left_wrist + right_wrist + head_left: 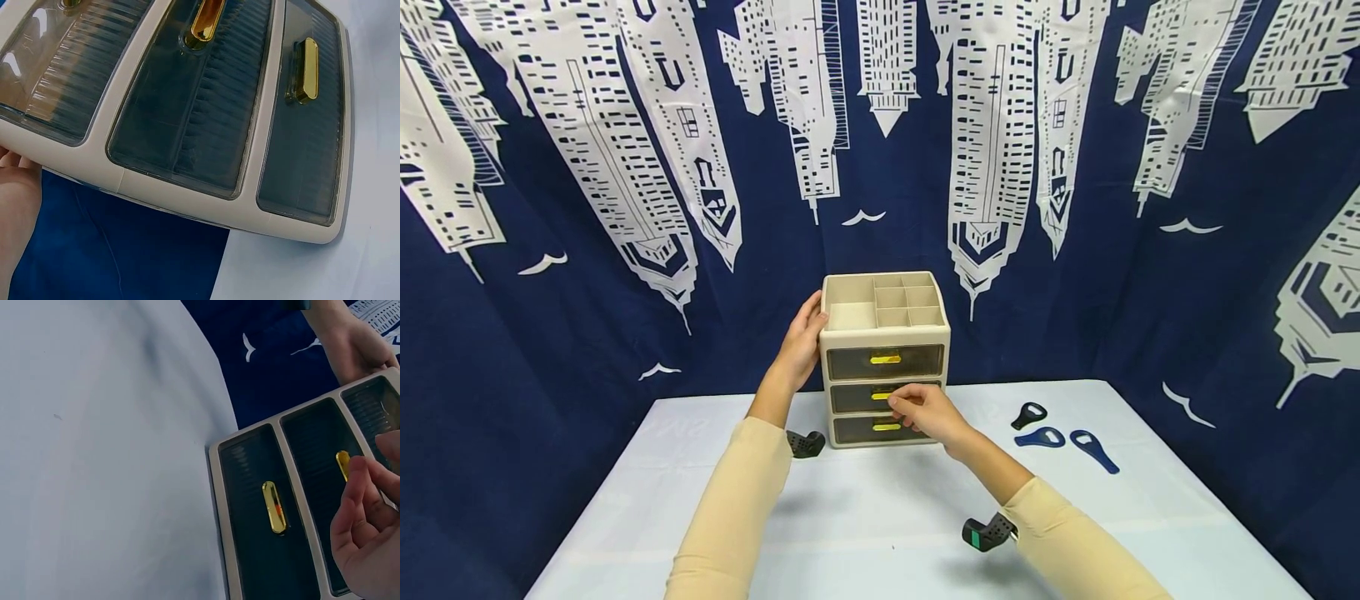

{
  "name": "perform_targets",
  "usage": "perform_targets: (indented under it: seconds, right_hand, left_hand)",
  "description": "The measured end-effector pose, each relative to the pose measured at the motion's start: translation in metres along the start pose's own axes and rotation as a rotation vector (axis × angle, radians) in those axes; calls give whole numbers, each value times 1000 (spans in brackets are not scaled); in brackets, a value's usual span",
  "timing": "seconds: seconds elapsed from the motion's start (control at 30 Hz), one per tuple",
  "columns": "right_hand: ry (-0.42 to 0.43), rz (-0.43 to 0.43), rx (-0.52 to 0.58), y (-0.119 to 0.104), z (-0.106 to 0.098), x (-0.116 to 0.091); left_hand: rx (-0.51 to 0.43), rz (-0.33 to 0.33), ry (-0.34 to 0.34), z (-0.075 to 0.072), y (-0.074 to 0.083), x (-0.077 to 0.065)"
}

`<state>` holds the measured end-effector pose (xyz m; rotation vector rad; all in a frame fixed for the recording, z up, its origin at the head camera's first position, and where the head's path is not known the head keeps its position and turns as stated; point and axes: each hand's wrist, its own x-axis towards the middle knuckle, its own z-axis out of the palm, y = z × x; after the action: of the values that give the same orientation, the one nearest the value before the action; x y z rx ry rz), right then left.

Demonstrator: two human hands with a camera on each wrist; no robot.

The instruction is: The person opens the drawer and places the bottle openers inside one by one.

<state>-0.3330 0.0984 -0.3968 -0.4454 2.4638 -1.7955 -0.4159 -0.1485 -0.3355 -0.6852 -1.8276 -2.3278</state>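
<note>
A cream desktop drawer organizer (824, 375) stands upright at the back of the table, with three dark see-through drawers, all closed, bearing gold handles. My left hand (799, 346) rests against its upper left side, thumb by the top rim. In the left wrist view, part of that hand (17, 200) shows at the organizer's edge. My right hand (928, 410) is in front of the middle drawer, fingers bent, fingertips by the middle handle (880, 396). In the right wrist view, the right hand's fingertips partly cover this handle (342, 464); I see no firm grip on it.
The organizer's top has one large compartment and several small ones. Right of it on the white table (880, 508) lie a black flat tool with a ring-shaped end (1028, 415) and two blue ones (1041, 437). A dark blue skyline-print cloth (760, 242) hangs behind.
</note>
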Motion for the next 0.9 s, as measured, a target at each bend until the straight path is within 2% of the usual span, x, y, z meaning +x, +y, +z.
perform_targets:
  seconds: [0.2, 0.67, 0.9]
  right_hand:
    - [-1, 23, 18, 5, 3, 1]
    - [-20, 28, 19, 21, 16, -1]
    - [-26, 61, 39, 33, 22, 1]
  left_hand:
    - [1, -1, -14, -1, 1, 0]
    - [1, -13, -1, 1, 2, -1]
    - [-1, -13, 1, 1, 1, 0]
